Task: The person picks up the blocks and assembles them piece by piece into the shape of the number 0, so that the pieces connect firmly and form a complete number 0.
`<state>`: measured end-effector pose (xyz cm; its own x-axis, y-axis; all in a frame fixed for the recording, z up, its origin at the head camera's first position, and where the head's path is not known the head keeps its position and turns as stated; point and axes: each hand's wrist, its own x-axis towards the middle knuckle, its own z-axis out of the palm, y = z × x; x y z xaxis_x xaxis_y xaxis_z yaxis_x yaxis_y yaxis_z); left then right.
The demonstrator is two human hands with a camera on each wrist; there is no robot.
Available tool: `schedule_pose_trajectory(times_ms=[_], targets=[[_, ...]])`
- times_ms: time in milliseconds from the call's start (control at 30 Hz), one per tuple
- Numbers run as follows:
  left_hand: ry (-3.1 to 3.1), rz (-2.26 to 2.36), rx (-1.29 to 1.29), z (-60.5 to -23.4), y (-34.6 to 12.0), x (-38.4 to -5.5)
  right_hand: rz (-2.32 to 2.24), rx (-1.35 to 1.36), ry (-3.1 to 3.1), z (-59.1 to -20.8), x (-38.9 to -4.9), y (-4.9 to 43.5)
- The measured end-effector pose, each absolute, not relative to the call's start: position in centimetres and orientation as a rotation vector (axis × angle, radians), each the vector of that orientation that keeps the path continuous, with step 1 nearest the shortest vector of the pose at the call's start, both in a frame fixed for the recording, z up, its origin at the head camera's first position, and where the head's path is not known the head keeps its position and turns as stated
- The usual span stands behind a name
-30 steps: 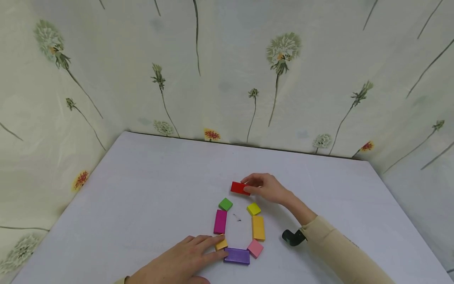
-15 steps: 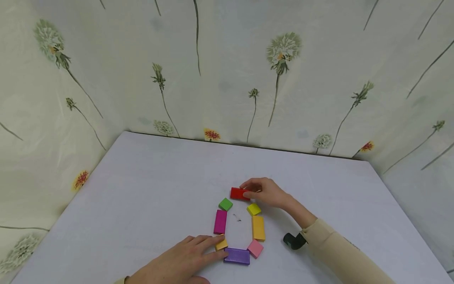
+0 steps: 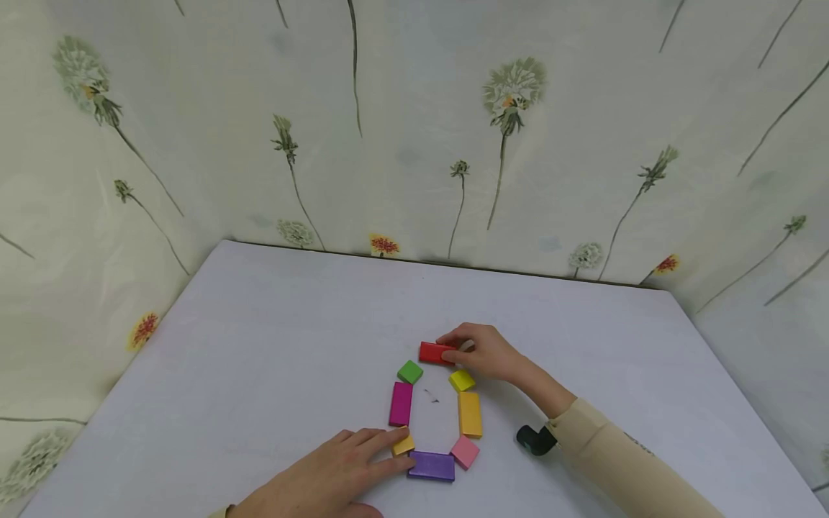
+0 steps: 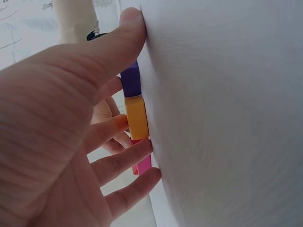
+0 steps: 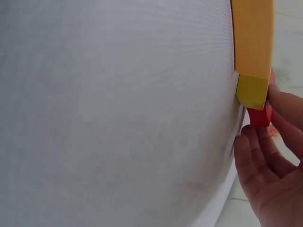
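My right hand (image 3: 488,352) pinches a red rectangular block (image 3: 430,352) by its right end, thumb on the near side and fingers behind. This block lies across the far end of a ring of coloured blocks, just beyond a green block (image 3: 410,372) and a yellow one (image 3: 462,380). In the right wrist view the red block (image 5: 259,117) shows past the yellow block. My left hand (image 3: 337,467) lies low on the table with fingers extended; fingertips touch a small orange block (image 3: 403,444) and the left end of a purple block (image 3: 432,467).
A magenta block (image 3: 401,404) forms the ring's left side. Along the right are a long yellow-orange block (image 3: 470,414) and a pink block (image 3: 465,452). A black rounded object (image 3: 535,439) sits by the right cuff. Flower-patterned fabric (image 3: 414,144) stands behind the white table (image 3: 291,345).
My right hand has brought the red block toward me, closer to the green and yellow blocks, and over the last half second it stays about there. The left hand keeps its place.
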<state>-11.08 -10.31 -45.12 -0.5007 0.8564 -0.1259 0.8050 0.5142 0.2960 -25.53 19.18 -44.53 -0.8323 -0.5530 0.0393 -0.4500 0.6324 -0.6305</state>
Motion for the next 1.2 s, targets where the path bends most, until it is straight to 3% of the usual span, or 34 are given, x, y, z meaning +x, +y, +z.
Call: schedule_pose_trajectory(times_ms=[1200], targets=[[2.492,0.292,1.39,-45.01,-10.09,-10.95,-0.899,-0.918,2.683,-44.75,-24.56,19.48]])
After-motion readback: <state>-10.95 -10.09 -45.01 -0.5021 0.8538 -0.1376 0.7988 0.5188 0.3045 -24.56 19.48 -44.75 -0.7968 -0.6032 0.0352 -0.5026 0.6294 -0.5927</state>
